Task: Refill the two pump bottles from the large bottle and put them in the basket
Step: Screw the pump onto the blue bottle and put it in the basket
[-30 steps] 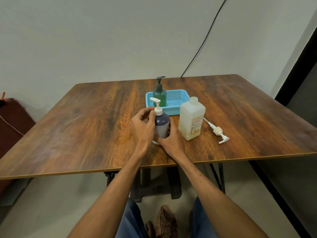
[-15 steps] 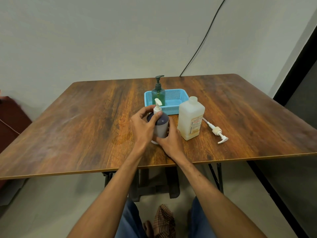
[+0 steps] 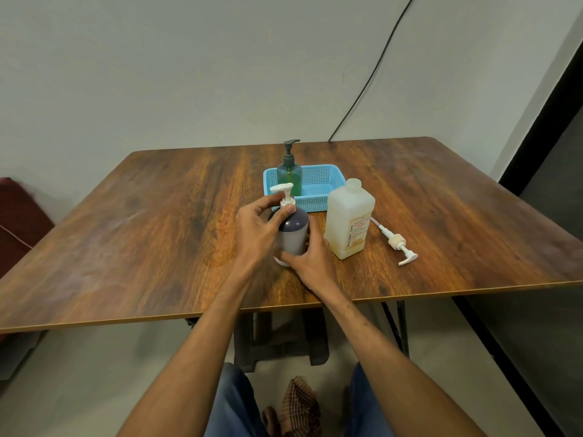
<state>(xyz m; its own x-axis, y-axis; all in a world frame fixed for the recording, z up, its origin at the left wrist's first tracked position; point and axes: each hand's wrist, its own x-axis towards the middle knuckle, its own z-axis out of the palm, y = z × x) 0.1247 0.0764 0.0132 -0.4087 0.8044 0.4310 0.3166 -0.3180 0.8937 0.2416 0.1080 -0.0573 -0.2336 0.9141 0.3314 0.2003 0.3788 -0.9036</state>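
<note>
Both hands on the grey pump bottle [image 3: 291, 234]

Left hand [image 3: 257, 230] pinches its white collar, right hand [image 3: 310, 263] grips the base (green bottle [image 3: 289, 175] stands in the basket [image 3: 318, 201]).

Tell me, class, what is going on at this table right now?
A person grips the grey pump bottle on the wooden table: the left hand holds its white pump collar, the right hand steadies its base. The green pump bottle already stands in the blue basket. The large bottle stands capless, a loose pump lying beside it.
</note>
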